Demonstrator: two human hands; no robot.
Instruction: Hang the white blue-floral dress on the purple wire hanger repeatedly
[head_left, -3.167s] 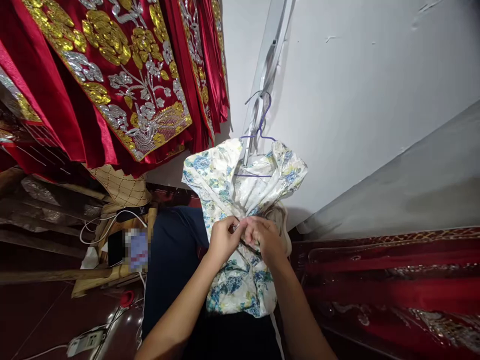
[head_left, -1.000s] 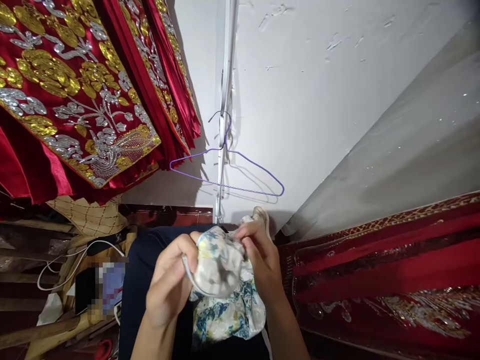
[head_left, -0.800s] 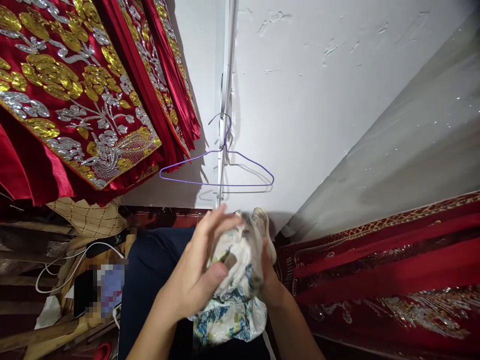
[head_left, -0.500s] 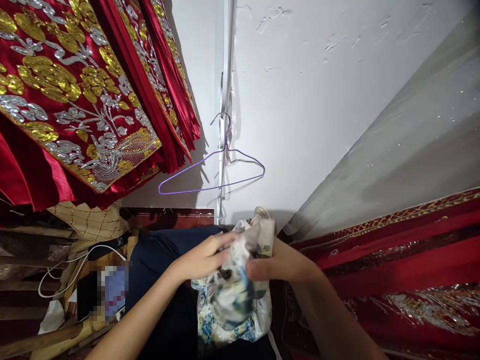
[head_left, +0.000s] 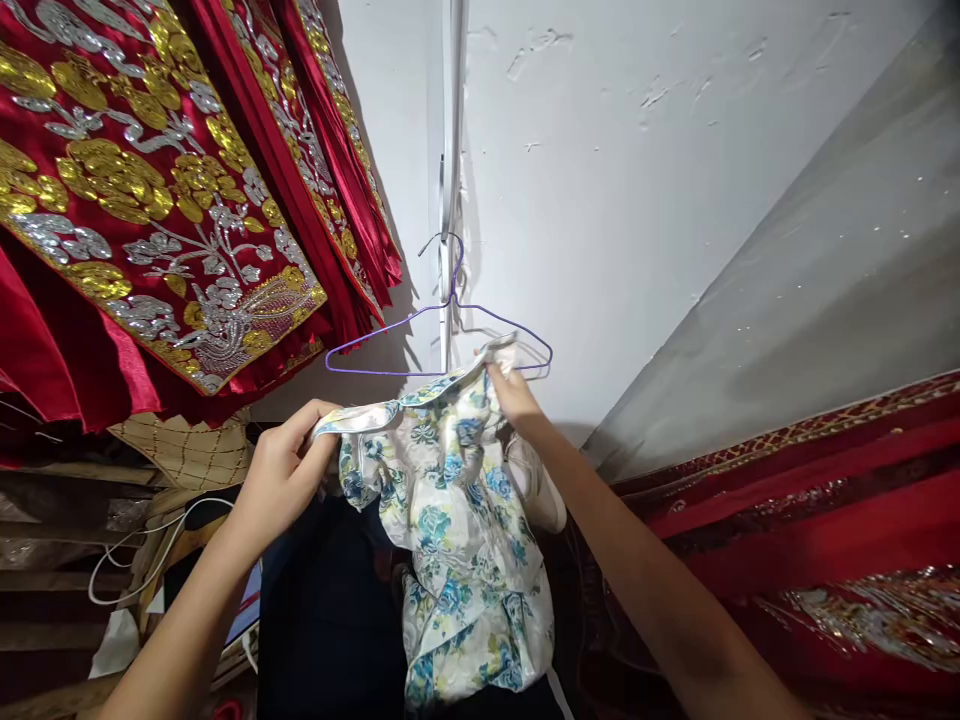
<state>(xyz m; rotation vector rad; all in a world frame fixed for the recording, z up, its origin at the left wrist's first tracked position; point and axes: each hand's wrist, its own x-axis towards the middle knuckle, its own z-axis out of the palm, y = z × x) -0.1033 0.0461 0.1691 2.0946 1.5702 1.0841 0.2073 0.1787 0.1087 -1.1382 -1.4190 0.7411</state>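
Observation:
A white garment with blue and yellow flowers (head_left: 450, 520) hangs spread between my two hands, its lower part bunched over my lap. My left hand (head_left: 289, 465) pinches one end of its pale-piped upper edge, thumb against fingers. The other end of that edge is gripped by my right hand (head_left: 514, 395), higher up and close to the wall. Directly behind the garment, a purple wire hanger (head_left: 386, 335) hangs from a metal upright; the garment hides part of its lower bar. Whether the garment is a dress or a top, I cannot tell.
Red clothes with gold and silver embroidery (head_left: 157, 190) hang at the left. Sheer white fabric (head_left: 787, 260) and red beaded cloth (head_left: 825, 510) fill the right. A white cable (head_left: 135, 595) and a lit screen (head_left: 246, 605) lie at lower left. A metal upright (head_left: 452, 110) runs along the wall.
The bundled garment has been opened out and lifted towards the hanger. My hands have moved apart, left hand leftward and right hand upward, each now on an end of its upper edge.

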